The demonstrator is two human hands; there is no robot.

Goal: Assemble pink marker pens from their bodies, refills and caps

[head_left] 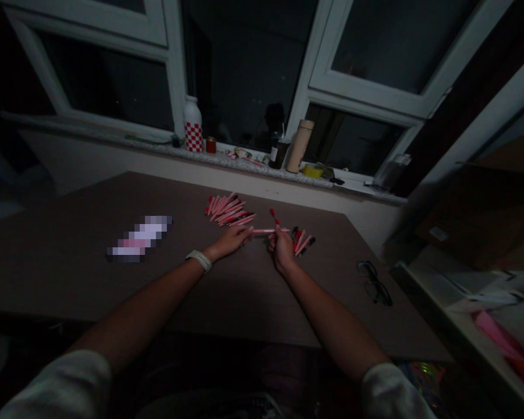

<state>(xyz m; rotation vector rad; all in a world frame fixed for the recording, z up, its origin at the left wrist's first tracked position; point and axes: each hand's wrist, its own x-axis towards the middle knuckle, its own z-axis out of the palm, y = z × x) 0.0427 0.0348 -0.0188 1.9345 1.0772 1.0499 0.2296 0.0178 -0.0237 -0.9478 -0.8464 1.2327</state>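
A pink pen (262, 231) lies level between my two hands, above the table. My left hand (230, 241), with a pale watch band on its wrist, pinches the pen's left end. Closed around the right part of it is my right hand (283, 247). A slim red piece (274, 216) with a dark band sticks up from the right fingers; whether it is a whole pen or only a part, I cannot tell. Beyond my left hand is a pile of pink, red and black pens (229, 210). A smaller group of pens (303, 241) lies just right of my right hand.
Black-framed glasses (374, 283) lie on the brown table (240, 297) at the right. A blurred-out pale object (142, 237) is at the left. On the windowsill stand a checkered bottle (193, 125), a beige flask (300, 146) and a dark cup (278, 154). Cardboard boxes (480, 209) stand far right.
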